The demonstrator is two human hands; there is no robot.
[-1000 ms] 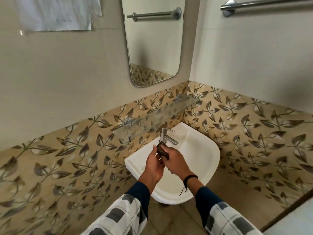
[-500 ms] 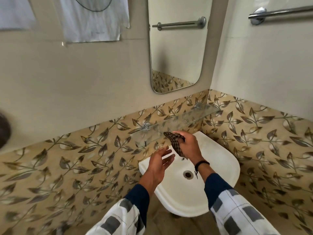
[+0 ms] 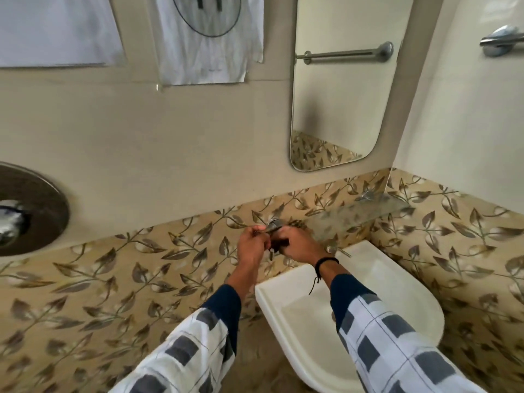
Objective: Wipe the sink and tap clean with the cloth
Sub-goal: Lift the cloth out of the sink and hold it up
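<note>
Up by the glass shelf (image 3: pixel 365 215), both hands — left hand (image 3: pixel 251 246), right hand (image 3: pixel 297 245) — clenching the cloth (image 3: pixel 279 243), risking knocking its bracket (image 3: pixel 273 224), neglecting sink (image 3: pixel 397 293).

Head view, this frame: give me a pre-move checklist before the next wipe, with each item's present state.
1. Cloth in hand: ok, a dark bunch shows between the right hand and left hand.
2. Which hand grips it: cannot tell, they overlap.
3. Hands at the sink or tap: not ok, both are raised by the left bracket of the glass shelf.
4. Tap reachable: ok, partly visible beside the right wrist.
5. Basin free of objects: cannot tell, the right sleeve hides much of it.
</note>
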